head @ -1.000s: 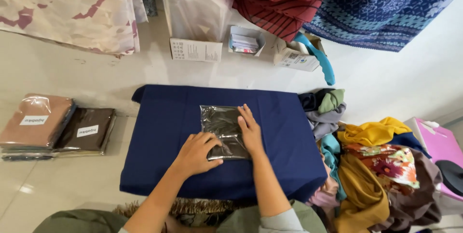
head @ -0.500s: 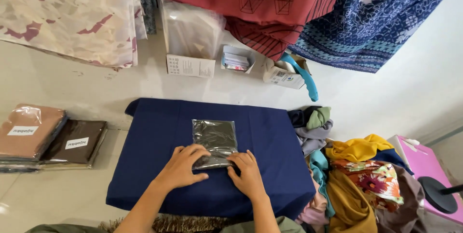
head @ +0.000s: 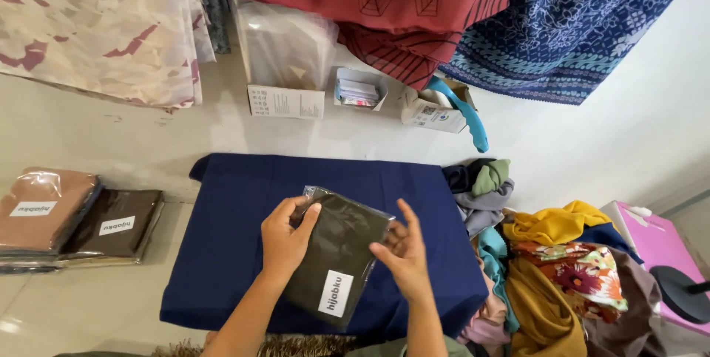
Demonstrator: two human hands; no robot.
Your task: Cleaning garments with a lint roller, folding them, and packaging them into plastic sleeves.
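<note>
Taking the dark navy cloth (head: 222,253) spread on the pale floor as my landmark: far to its left lie two flat clear-wrapped packets, a rust-brown one (head: 44,209) and, touching its right edge, a dark brown one (head: 111,225), each with a small white rectangular label on top. Above the cloth's left part hangs a cream fabric with pink and tan patches (head: 96,24). Just beyond the cloth's far edge stands a white open box of clear plastic bags (head: 287,69) with a printed white front panel, then a small white box of cards (head: 358,91), then a tilted white carton (head: 433,113) with a light blue handle (head: 466,117) across it.

Over the cloth's middle, my left hand (head: 285,242) grips the upper left edge of a clear plastic packet of dark olive-brown folded fabric (head: 340,253), lifted and tilted, its white rectangular label near the lower end. My right hand (head: 403,253) steadies the packet's right edge, fingers spread loosely.

Right of the cloth sits a heap of loose scarves (head: 555,268), yellow, mustard, teal, grey and floral, with a pink flat box (head: 654,246) beyond.
</note>
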